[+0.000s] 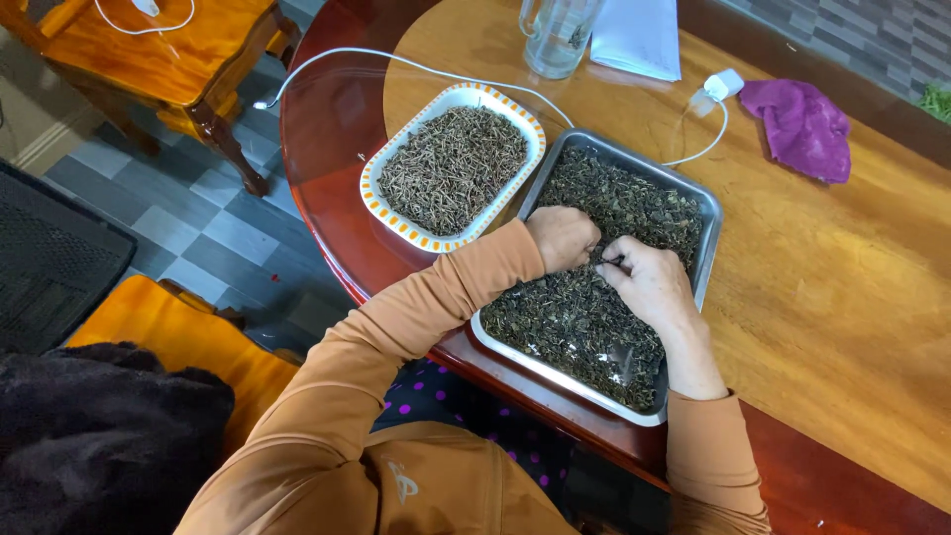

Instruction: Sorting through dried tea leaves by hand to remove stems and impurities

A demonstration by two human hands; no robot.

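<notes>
The work surface is a round wooden table (842,297) with a pale centre and a dark red glossy rim. The floor (188,213) is tiled in a grey pattern of mixed light and dark shades. A second, smaller wooden table (168,59) stands at upper left (carved legs, orange-brown finish). An orange seat cushion (188,342) lies at lower left. Lighting is even and soft.
</notes>
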